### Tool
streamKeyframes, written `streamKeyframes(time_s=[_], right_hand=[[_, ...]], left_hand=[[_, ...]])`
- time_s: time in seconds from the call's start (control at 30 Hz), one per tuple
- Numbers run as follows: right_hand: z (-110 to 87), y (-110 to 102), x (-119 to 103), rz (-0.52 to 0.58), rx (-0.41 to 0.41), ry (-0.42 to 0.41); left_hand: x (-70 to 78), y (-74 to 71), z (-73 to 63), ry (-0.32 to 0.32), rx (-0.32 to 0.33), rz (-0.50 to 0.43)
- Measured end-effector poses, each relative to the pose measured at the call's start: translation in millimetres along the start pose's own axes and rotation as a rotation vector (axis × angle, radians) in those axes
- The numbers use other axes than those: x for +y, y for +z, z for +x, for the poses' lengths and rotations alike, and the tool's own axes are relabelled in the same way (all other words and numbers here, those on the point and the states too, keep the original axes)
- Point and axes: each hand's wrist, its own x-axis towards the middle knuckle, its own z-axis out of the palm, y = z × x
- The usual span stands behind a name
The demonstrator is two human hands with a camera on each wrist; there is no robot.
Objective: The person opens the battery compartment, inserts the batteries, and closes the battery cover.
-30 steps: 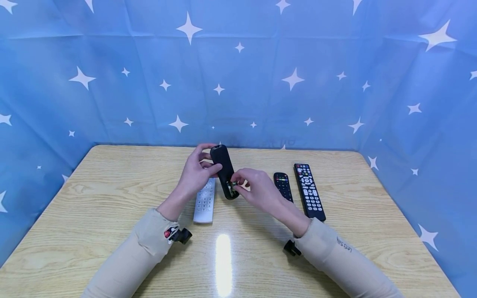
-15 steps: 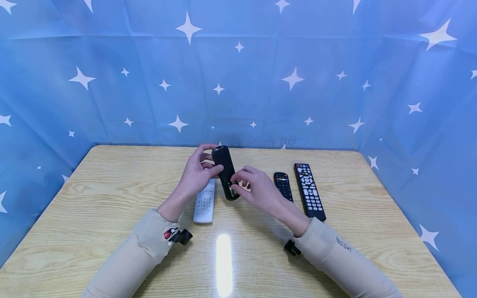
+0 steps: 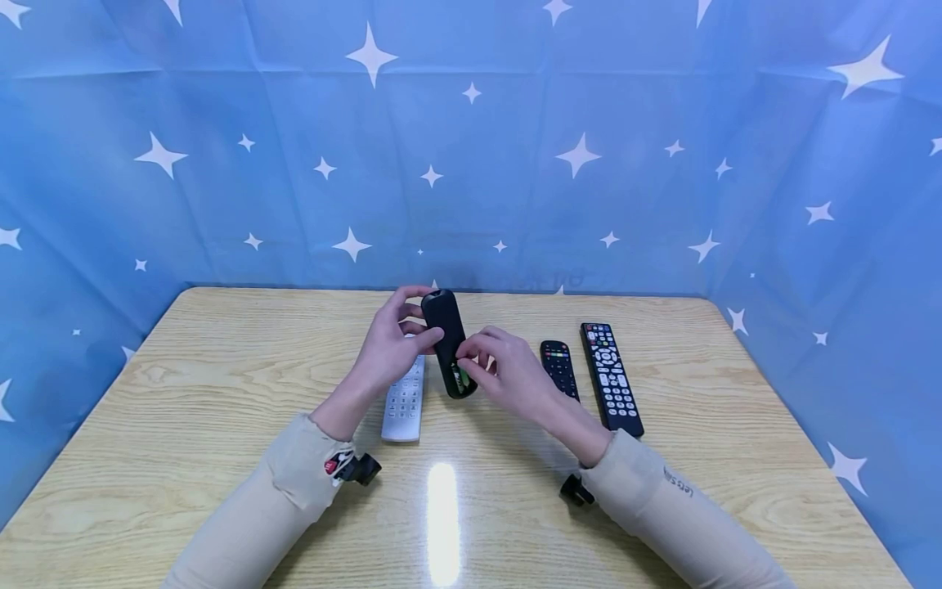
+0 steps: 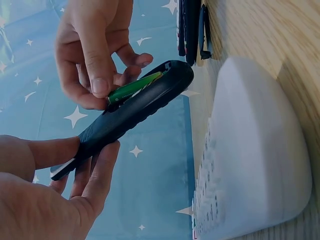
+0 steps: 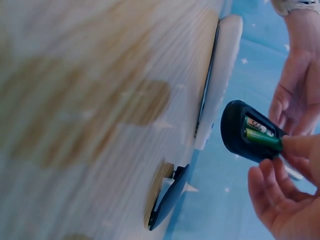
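My left hand holds a black remote control back side up, thumb across its back and fingers beneath, raised over the table. Its battery compartment lies uncovered at the near end. In the left wrist view a green battery sits tilted in that compartment, one end raised above the rim. My right hand pinches this raised end between thumb and fingers. A second battery lies alongside it in the compartment, as the right wrist view shows.
A white remote lies beneath my left hand. To the right lie a smaller black remote, partly behind my right forearm, and a longer black remote. A small dark curved piece rests on the wooden table. Behind hangs a blue star-printed cloth.
The held remote has shifted slightly right and toward me. More of the green battery shows in the compartment, and my right fingers stay at its end.
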Motion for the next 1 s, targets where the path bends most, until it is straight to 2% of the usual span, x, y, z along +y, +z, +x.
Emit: streamKeyframes(time_s=[0.1,0.2,0.33,0.43,0.7,1.0], right_hand=[[0.8,0.0,-0.4,0.035,0.004,0.045],[1.8,-1.5,-1.1,0.089,-0.011,0.129],[2.8,-4.4,-1.8,0.197,-0.075,0.265],[3.7,-5.6,-2.0,0.258,-0.12,0.329],[5.8,-7.3,-1.3,0.279,-0.191,0.357],[7.5,-7.3,4.8,0.474,-0.243,0.467]], left_hand=[[-0.3,0.6,0.8,0.003,0.003,-0.004],[0.3,1.0,0.9,0.0,0.003,-0.006],[1.8,1.5,0.0,-0.004,0.006,-0.002],[2.5,1.9,-0.3,0.0,0.007,-0.005],[3.5,2.8,-1.7,0.013,0.005,-0.025],[3.3,3.2,-3.1,0.01,0.008,-0.044]])
